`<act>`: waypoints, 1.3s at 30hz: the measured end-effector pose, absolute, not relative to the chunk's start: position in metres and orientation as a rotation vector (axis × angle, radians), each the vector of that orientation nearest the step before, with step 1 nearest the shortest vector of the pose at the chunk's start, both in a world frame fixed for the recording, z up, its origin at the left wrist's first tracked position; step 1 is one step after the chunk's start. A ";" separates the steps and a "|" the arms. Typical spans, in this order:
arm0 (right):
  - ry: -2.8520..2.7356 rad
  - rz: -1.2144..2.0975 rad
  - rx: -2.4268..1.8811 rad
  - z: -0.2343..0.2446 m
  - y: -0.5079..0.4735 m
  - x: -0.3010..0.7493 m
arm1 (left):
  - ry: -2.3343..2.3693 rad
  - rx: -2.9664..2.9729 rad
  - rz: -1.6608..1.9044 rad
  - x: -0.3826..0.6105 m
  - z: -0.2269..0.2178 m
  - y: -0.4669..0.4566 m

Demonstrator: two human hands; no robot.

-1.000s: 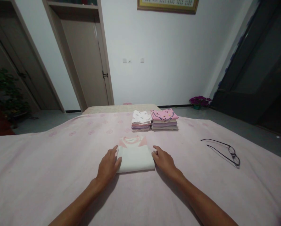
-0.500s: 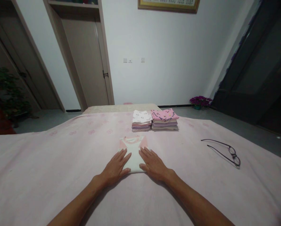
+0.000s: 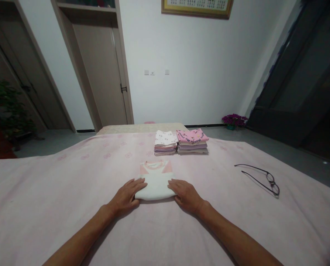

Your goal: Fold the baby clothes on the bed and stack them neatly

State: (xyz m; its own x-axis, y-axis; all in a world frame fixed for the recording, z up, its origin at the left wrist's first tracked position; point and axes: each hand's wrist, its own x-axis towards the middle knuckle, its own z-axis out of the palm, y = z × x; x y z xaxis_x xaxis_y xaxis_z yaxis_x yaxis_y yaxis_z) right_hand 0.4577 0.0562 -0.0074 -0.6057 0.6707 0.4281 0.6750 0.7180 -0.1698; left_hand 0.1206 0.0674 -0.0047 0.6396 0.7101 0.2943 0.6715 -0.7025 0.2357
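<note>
A folded white garment with a pink collar end lies on the pink bedspread in front of me. My left hand is at its near left corner, fingers curled over the top and thumb at the edge. My right hand grips the near right corner the same way. Both forearms rest low over the bedspread.
Two stacks of folded clothes stand farther back, one white-topped and one pink-topped. A pair of black glasses lies to the right. Beyond the bed are a closed door, a potted plant and purple flowers.
My hands went from the garment's sides, to flat on its top, and have now drawn back to its near edge and closed on the two near corners.
</note>
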 end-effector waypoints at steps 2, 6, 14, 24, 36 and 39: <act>-2.367 0.017 -0.964 -0.001 0.055 0.460 | 1.126 2.726 0.610 0.118 0.000 0.065; -2.152 0.244 -0.908 0.014 0.045 0.460 | 1.024 2.585 0.883 0.117 0.006 0.048; -1.882 0.794 -1.232 0.001 0.048 0.439 | 1.394 1.915 1.178 0.146 0.007 0.035; -1.713 0.505 -1.613 0.002 0.088 0.413 | 1.831 1.800 0.984 0.170 0.010 0.068; -1.879 0.142 -1.995 0.029 0.106 0.403 | 2.188 2.149 0.412 0.178 0.027 0.099; -2.064 -0.062 -1.789 0.031 0.098 0.397 | 1.993 2.523 0.500 0.186 0.024 0.094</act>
